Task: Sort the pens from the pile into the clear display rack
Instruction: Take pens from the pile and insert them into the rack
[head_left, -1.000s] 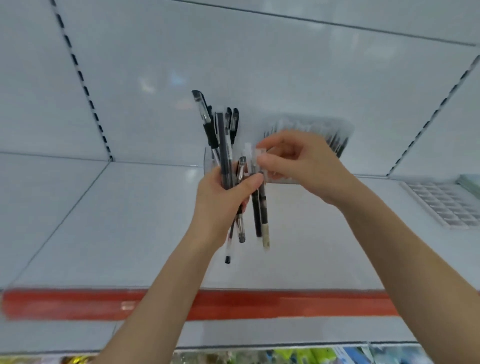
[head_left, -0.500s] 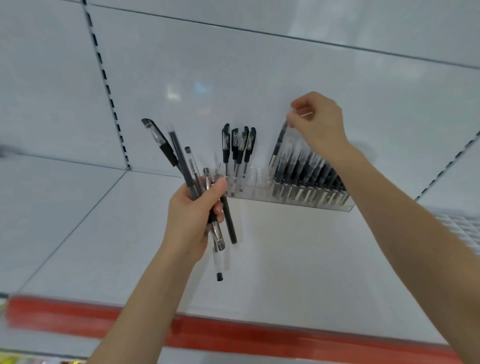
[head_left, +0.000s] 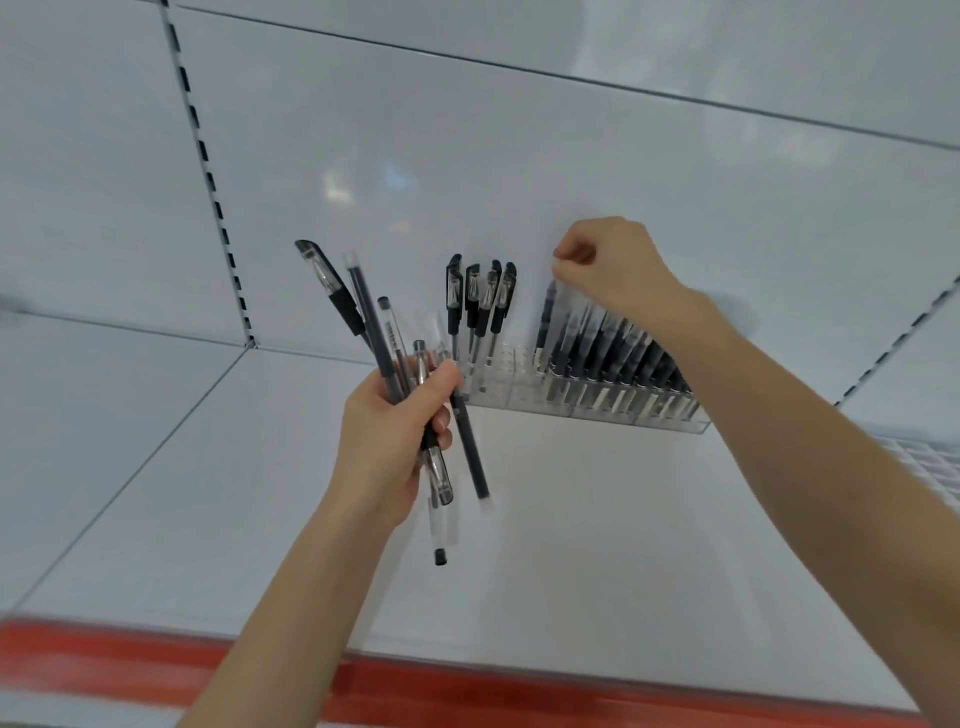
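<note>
We see a white shelf (head_left: 571, 519) with the clear display rack (head_left: 511, 387) along its back edge, its right half full of pens. Our right hand (head_left: 613, 270), arm stretched forward, pinches the top of one pen (head_left: 545, 322) whose lower end meets a rack slot. Our left hand (head_left: 395, 431), raised mid-shelf, grips a fanned bundle of pens (head_left: 371, 325) round their middles. We judge the pens light, stiff and smooth, best pinched near the top.

The white shelf (head_left: 571, 545) bears a clear rack (head_left: 514, 382) at the back and perhaps a gridded tray (head_left: 930, 462)
</note>
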